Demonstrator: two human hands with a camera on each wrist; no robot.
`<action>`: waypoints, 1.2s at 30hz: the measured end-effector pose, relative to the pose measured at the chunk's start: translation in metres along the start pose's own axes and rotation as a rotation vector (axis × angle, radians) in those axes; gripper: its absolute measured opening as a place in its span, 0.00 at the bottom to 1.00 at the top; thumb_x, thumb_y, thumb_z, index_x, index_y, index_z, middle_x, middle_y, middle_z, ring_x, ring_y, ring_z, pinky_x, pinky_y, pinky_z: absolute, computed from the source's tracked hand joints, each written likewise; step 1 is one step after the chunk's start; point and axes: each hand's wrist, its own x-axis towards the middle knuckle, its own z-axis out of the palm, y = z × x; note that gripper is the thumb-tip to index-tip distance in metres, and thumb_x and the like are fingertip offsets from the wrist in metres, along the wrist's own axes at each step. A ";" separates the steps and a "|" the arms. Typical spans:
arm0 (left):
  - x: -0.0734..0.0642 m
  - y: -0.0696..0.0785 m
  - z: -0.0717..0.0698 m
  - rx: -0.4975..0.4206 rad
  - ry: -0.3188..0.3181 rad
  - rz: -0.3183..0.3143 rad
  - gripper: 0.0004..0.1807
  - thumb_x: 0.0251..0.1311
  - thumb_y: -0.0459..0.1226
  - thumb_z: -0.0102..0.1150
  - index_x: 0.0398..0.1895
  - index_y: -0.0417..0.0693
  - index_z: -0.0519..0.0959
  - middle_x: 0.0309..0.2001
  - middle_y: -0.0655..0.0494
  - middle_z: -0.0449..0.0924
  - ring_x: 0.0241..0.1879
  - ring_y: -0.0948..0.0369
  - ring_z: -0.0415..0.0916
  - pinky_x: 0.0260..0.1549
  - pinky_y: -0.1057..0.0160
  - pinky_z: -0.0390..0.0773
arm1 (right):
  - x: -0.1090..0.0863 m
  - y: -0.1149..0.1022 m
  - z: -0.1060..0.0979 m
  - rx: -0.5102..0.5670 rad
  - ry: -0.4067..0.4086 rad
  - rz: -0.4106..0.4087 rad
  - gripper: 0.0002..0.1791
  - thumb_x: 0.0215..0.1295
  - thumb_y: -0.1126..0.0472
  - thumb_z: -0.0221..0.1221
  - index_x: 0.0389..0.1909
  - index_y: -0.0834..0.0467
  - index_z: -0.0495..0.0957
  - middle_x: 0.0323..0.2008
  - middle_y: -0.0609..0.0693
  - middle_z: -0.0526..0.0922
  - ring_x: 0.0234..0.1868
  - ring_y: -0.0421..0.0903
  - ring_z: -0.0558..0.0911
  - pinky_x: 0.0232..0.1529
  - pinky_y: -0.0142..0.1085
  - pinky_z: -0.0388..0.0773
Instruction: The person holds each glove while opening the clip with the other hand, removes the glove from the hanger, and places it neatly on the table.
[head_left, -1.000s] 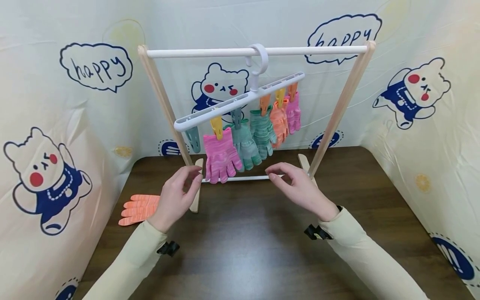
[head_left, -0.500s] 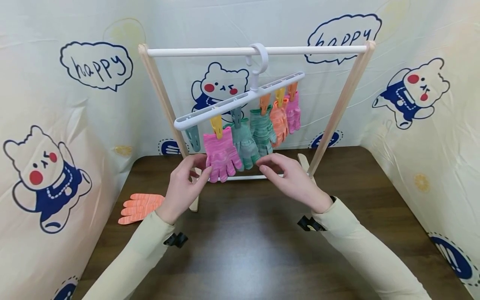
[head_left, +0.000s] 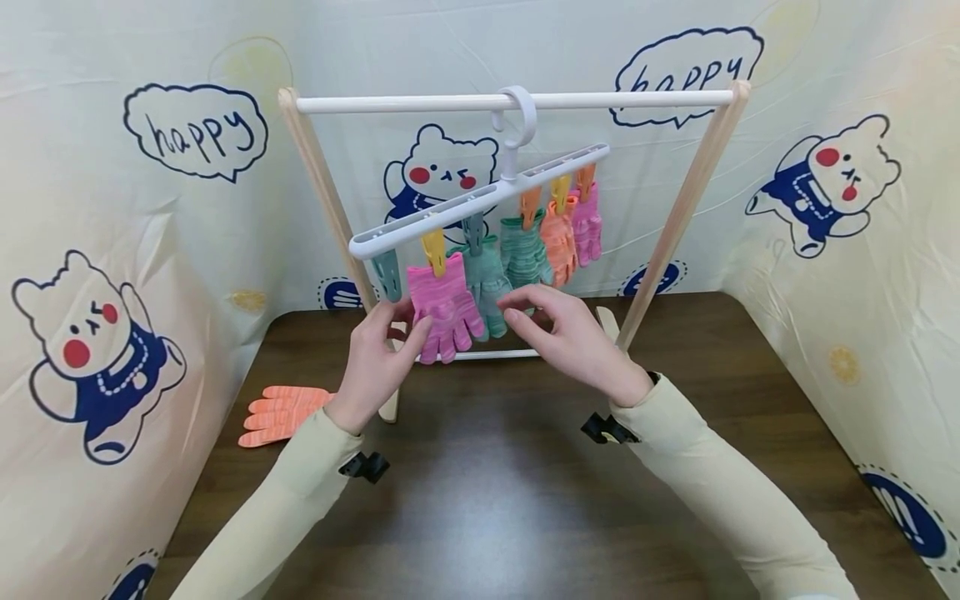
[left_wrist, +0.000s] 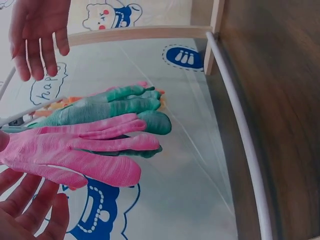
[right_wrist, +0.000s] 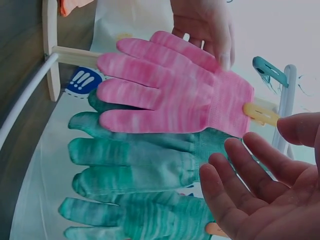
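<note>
A pink glove [head_left: 444,308] hangs from a yellow clip [head_left: 433,252] near the close end of a white hanger [head_left: 427,229]. My left hand [head_left: 375,362] is at its left edge, thumb in front and fingers behind, loosely spread in the left wrist view. My right hand [head_left: 573,342] is held with relaxed fingers in front of the green gloves [head_left: 489,287]; nothing is in its grasp. In the right wrist view its fingers [right_wrist: 250,185] lie near the green glove's cuff [right_wrist: 215,150]. Farther along hang an orange glove [head_left: 559,242] and another pink glove [head_left: 587,221].
A wooden rack with a white top bar [head_left: 420,104] carries the hanger; a lower bar [head_left: 498,354] crosses near the table. A teal clip [head_left: 387,275] with no glove hangs at the near end. An orange glove [head_left: 281,415] lies on the brown table [head_left: 480,500] at left.
Both hands have moved inward and slightly up, the left to the pink glove's edge and the right over toward the green gloves. The hanging gloves stay in place.
</note>
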 end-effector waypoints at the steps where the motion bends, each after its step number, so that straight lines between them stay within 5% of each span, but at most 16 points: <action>1: 0.001 0.000 0.000 -0.004 0.001 -0.007 0.19 0.69 0.37 0.66 0.58 0.37 0.77 0.50 0.45 0.83 0.44 0.56 0.77 0.41 0.58 0.81 | 0.002 -0.001 0.000 0.002 0.002 -0.005 0.15 0.78 0.58 0.58 0.59 0.58 0.82 0.54 0.54 0.85 0.44 0.46 0.83 0.46 0.43 0.83; 19: 0.009 0.006 0.007 -0.070 0.009 -0.072 0.21 0.73 0.41 0.62 0.62 0.40 0.76 0.52 0.45 0.83 0.49 0.54 0.81 0.44 0.62 0.81 | 0.035 -0.017 0.004 -0.017 0.018 -0.108 0.16 0.78 0.58 0.58 0.59 0.61 0.81 0.55 0.54 0.84 0.51 0.45 0.81 0.53 0.43 0.81; 30: 0.014 0.012 0.007 -0.065 0.039 -0.069 0.17 0.74 0.37 0.60 0.59 0.35 0.78 0.51 0.41 0.85 0.47 0.49 0.84 0.46 0.52 0.83 | 0.055 -0.028 0.004 -0.025 0.035 -0.134 0.14 0.76 0.61 0.60 0.58 0.59 0.82 0.54 0.51 0.85 0.52 0.44 0.82 0.53 0.42 0.82; 36: 0.013 0.012 0.006 -0.103 0.051 -0.096 0.17 0.74 0.36 0.60 0.58 0.34 0.78 0.52 0.40 0.86 0.45 0.49 0.85 0.45 0.65 0.83 | 0.063 -0.032 0.005 -0.044 0.051 -0.139 0.14 0.75 0.61 0.62 0.57 0.59 0.82 0.52 0.51 0.85 0.53 0.44 0.82 0.53 0.40 0.81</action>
